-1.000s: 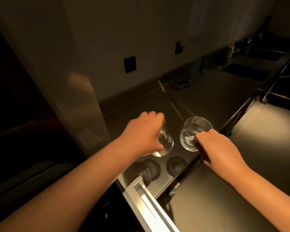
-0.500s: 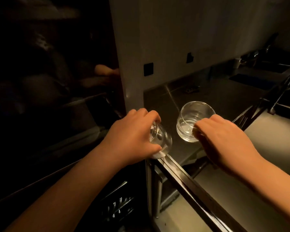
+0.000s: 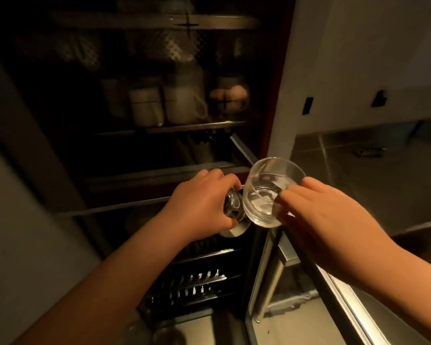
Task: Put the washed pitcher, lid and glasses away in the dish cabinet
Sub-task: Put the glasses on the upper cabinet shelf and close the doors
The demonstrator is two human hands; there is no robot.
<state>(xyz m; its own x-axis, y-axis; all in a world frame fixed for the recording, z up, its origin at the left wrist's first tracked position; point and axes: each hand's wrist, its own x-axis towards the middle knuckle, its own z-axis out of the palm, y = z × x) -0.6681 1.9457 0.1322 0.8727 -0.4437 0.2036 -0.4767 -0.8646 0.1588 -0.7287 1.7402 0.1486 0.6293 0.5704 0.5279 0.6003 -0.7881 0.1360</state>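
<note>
My left hand grips a small clear glass, tilted on its side with its base toward me. A wider clear glass is upright in my right hand, fingers wrapped on its near side. The two glasses are almost touching in front of the open dish cabinet. Its dim shelves hold pale jars and a white pitcher-like jug. A shelf edge lies just beyond my left hand. I cannot make out a lid.
A wire rack sits low in the cabinet below my left arm. The cabinet's white side panel stands right of the shelves. A steel counter extends to the right, its front edge under my right forearm.
My view and both hands have swung left from the steel counter to the open cabinet. Both glasses stayed in my hands and have come closer together.
</note>
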